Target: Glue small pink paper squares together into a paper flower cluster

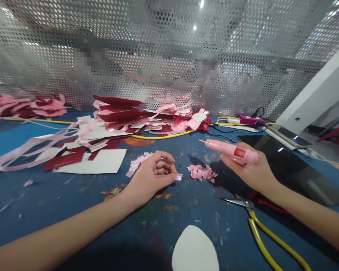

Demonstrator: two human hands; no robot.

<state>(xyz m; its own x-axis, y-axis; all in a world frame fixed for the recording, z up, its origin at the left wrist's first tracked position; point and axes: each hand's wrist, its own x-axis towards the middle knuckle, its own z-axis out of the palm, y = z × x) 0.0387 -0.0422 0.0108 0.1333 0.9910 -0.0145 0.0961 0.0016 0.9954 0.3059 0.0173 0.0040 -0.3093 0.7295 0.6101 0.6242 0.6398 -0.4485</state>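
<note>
My right hand (255, 173) is wrapped round a pink hot glue gun (223, 148), shaped like a thick pen, its thin metal tip pointing left above the table. My left hand (152, 175) is closed in a pinch, thumb against forefinger, on a small piece of pale pink ribbon (179, 177). Behind that hand lies a spread of cut ribbon pieces (138, 162). Between my hands is a small heap of pink scraps (202, 172). Nearest to me, a white rounded paper shape (196, 250) rests flat on the blue table (135, 233).
Scissors (251, 210) with yellow handles lie partly open below my right forearm. A dark glossy panel (293, 165) is at right. Red and white paper with ribbons (101, 131) is piled at back left. A yellow cable (158, 137) crosses behind; a perforated metal screen (164, 56) rises beyond.
</note>
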